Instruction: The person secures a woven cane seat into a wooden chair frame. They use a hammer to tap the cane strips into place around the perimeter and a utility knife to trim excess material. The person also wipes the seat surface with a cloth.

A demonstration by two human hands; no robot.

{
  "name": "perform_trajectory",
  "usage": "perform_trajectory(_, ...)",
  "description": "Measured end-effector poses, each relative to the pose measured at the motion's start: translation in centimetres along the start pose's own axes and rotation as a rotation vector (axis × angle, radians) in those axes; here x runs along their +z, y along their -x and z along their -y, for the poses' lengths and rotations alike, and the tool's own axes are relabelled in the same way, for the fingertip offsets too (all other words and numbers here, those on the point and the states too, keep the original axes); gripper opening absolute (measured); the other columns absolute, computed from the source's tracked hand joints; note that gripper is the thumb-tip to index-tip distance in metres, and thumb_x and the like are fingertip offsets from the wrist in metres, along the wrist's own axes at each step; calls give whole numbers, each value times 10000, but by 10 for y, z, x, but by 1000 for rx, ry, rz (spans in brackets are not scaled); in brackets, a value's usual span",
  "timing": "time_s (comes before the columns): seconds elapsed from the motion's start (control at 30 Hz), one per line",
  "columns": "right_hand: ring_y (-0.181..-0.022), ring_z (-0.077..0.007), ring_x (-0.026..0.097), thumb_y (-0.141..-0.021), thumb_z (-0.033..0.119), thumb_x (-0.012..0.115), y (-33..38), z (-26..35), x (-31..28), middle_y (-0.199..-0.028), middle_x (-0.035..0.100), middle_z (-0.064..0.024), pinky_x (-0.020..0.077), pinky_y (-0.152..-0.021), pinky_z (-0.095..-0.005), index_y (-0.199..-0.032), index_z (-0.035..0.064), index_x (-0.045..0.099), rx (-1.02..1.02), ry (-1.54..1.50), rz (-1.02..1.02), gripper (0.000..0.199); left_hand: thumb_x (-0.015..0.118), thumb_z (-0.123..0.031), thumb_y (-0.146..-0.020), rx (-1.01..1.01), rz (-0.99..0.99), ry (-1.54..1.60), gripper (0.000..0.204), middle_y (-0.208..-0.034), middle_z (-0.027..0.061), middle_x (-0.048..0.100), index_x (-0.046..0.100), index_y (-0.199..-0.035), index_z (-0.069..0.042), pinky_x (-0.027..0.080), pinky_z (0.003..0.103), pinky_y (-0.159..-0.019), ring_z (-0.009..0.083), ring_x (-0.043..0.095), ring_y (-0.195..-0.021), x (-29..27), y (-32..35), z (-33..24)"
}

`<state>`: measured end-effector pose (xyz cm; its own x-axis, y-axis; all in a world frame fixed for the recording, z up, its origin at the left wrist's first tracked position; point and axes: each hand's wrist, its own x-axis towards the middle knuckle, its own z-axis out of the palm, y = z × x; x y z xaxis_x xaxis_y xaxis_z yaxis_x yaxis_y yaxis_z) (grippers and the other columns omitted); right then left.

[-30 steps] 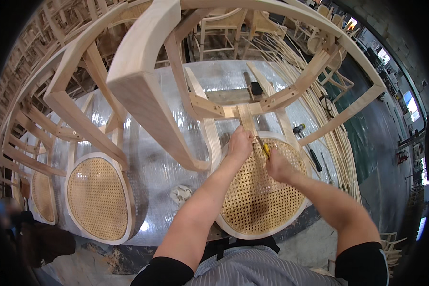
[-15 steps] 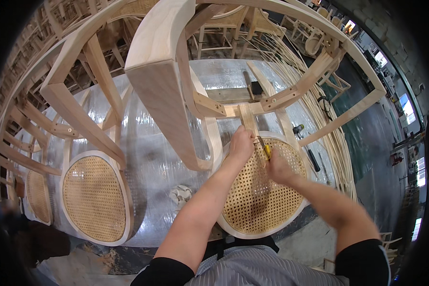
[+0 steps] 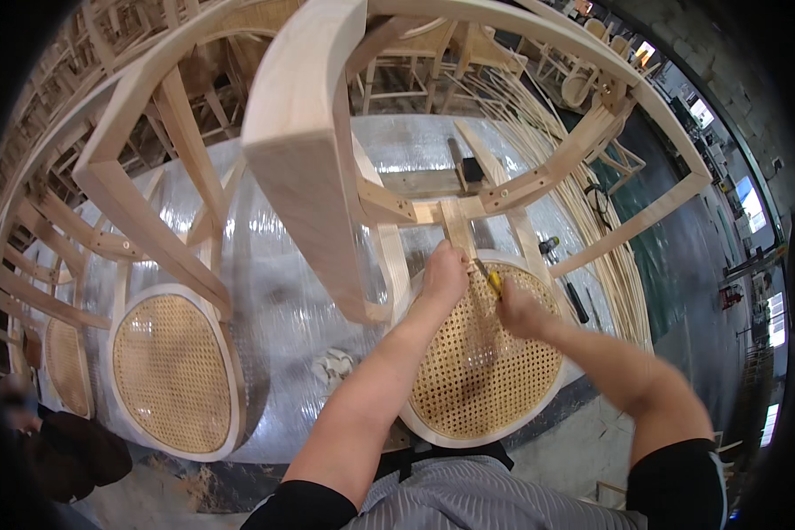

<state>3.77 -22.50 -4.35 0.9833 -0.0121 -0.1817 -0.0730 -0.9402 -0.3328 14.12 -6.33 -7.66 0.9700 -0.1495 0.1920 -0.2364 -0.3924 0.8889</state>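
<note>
While my left hand (image 3: 444,276) pressed curled fingers on the far rim of the round pale-wood seat with honeycomb cane webbing (image 3: 477,371), my right hand (image 3: 517,309) clenched a yellow-handled tool (image 3: 494,282) against the weave.

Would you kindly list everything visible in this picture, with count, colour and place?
cane seat: one, tan weave in a pale rim, under both hands
second cane seat: one, tan, left
chair frames: several, pale wood, overhead and left
table cover: one, silvery plastic
yellow-handled tool: one, in the right hand
dark tool: one, right of the seat
left hand: on the seat's far rim
right hand: grips the tool
</note>
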Motion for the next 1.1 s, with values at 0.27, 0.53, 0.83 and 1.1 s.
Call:
perform_trajectory(0.27,-824,-548,688,-979,156,630,-5,-2,2,-858,686,-336,556,-755,-619,-1208,-79,417,-56,-6,30,391,738,-28,-853,52,-44,-3,27,-951,217,639,763,-852,-18,539,505,-852,424,667,-952,-4,1,1)
perform_trajectory(0.53,-789,-550,676,-967,181,656,4,-16,23,-869,681,-345,526,-707,-636,-1142,-99,454,-222,46,-140,387,729,-29,-863,95,-71,-18,37,-985,220,649,754,-851,-6,540,505,-870,429,668,-959,-2,-12,-5)
perform_trajectory(0.83,-773,-557,655,-980,83,606,-16,-33,-10,-883,675,-344,511,-720,-646,-1219,-124,434,-427,79,9,360,708,1,-860,50,-32,4,48,-986,236,646,729,-820,17,542,498,-869,433,661,-946,-2,-3,1)
perform_trajectory(1.1,-807,-569,659,-1018,160,593,-6,-3,23,-861,664,-346,518,-732,-630,-1245,-104,423,-90,36,-87,387,712,14,-830,15,-57,-8,37,-1084,235,664,725,-860,-3,550,502,-919,437,677,-1042,-7,-1,-3)
